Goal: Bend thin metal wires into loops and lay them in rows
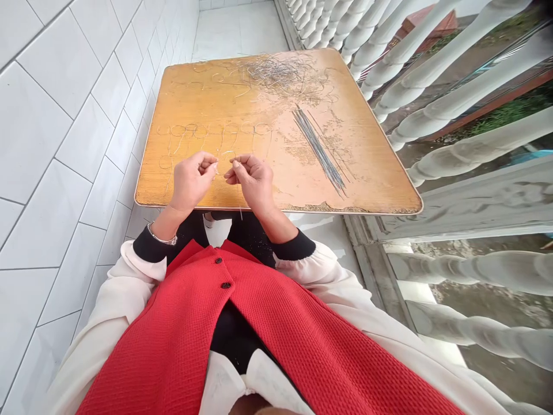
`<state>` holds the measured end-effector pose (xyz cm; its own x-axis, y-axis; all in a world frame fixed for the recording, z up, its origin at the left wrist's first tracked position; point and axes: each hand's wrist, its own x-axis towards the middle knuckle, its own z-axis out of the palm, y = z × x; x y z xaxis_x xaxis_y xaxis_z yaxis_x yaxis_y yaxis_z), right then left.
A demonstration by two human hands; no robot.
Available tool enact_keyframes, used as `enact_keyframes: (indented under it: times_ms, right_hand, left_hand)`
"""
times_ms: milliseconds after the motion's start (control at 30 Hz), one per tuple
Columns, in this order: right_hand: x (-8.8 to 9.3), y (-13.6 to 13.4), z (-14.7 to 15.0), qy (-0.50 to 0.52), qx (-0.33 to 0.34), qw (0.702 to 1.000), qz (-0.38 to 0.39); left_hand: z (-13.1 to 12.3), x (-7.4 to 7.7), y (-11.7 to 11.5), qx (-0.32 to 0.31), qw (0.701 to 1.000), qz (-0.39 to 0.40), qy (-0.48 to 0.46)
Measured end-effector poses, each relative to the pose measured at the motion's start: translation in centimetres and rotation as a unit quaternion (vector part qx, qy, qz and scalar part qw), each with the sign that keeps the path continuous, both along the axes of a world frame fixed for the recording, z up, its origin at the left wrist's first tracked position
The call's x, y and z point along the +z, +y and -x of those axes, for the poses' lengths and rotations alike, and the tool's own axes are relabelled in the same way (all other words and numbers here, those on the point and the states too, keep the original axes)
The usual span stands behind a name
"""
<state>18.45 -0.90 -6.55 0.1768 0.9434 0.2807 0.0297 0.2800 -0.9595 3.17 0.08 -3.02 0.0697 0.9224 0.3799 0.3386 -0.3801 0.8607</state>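
Over the near edge of the wooden table (367, 167), my left hand (194, 178) and my right hand (253, 178) face each other a short gap apart. Both are closed in a pinch on a thin wire (241, 199), whose end hangs down below my right hand past the table edge. The part between my fingertips is too fine to follow. Just beyond my hands lies a row of wires bent into loops with straight tails (199, 131). To the right rests a bundle of straight grey wires (319, 151).
A tangled heap of wire (276, 72) covers part of the table's far side. A white tiled wall (56, 167) runs close along the left. White balusters (415, 80) line the right side, with a low ledge (453, 202) between them.
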Motion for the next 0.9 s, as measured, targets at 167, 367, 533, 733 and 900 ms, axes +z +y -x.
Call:
enact_keyframes:
  times_ms: [167, 367, 533, 733, 900]
  right_hand:
    - [1.5, -0.6, -1.4, -0.194, -0.045, 0.978, -0.065]
    - [3.0, -0.7, -2.0, -0.241, -0.031, 0.968, -0.065]
    - [2.2, -0.9, -1.2, -0.206, -0.081, 0.972, -0.08]
    - [1.6, -1.1, -0.5, -0.086, -0.033, 0.996, -0.015]
    - [1.5, -1.8, -1.1, 0.006, 0.095, 0.992, 0.087]
  left_hand:
    - [0.8, 0.6, 0.4, -0.028, 0.999, -0.012, 0.037]
    - [1.1, 0.3, 0.2, -0.046, 0.995, -0.045, 0.07]
    - [0.3, 0.2, -0.3, -0.05, 0.998, -0.032, 0.028]
    - [-0.5, 0.1, -0.7, -0.01, 0.995, 0.073, -0.067]
    - [-0.4, -0.8, -1.3, -0.003, 0.994, 0.085, -0.073]
